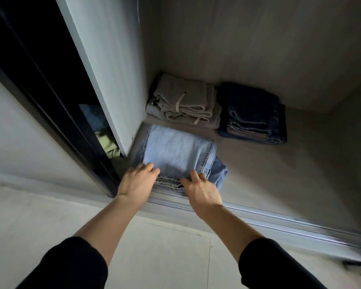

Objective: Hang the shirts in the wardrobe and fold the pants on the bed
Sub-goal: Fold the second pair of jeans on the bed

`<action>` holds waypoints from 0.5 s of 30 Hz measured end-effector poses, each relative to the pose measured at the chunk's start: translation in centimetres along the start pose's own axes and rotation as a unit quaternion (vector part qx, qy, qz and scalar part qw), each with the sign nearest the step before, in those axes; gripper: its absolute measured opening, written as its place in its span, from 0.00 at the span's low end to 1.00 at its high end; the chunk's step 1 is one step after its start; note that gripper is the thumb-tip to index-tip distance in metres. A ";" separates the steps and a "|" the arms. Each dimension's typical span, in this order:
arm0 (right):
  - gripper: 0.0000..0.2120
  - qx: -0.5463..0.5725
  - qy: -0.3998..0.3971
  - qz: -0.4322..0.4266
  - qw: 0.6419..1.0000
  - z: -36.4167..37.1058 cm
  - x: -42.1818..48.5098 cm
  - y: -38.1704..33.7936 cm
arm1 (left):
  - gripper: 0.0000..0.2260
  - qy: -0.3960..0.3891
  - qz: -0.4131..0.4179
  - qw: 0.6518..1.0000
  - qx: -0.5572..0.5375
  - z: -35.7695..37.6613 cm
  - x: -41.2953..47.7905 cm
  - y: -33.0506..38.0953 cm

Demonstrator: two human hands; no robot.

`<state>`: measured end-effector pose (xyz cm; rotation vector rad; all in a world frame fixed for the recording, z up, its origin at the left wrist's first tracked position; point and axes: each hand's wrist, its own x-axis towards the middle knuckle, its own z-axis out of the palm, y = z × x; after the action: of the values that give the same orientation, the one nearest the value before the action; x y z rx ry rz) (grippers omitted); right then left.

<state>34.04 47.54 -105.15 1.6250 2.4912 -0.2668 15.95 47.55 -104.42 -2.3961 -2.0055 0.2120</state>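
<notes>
Light blue jeans (175,151); beige pants (186,103); dark navy jeans (252,115).

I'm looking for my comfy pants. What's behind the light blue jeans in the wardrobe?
Behind the light blue jeans sits a folded beige pile, with folded dark jeans beside it. What lies lower in those piles is covered.

Loose black sleeves (71,265) on both arms, cuffs (256,246) ending at mid-forearm, forearms (108,217) and hands (137,181) bare

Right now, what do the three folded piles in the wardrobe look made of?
Light blue pile: faded denim, by the stitched seams and frayed hem. Dark blue pile: likely denim, by the pale worn edges. Beige pile: soft knit, perhaps fleece, with a drawstring.
</notes>
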 end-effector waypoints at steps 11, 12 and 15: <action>0.28 0.064 0.028 -0.005 0.998 0.9 3.5 1.4 | 0.17 -0.022 -0.106 0.989 -0.104 1.1 0.9 0.3; 0.26 0.077 0.027 -0.002 0.997 0.9 3.6 1.5 | 0.17 -0.031 -0.110 0.987 -0.111 0.8 0.9 0.4; 0.26 0.156 -0.011 0.008 0.988 0.1 2.9 1.9 | 0.21 -0.078 -0.102 0.986 -0.104 0.2 0.3 0.6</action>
<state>34.59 50.83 -106.01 1.7360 2.5176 -0.7020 16.53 47.68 -104.70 -2.3272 -2.4396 0.2026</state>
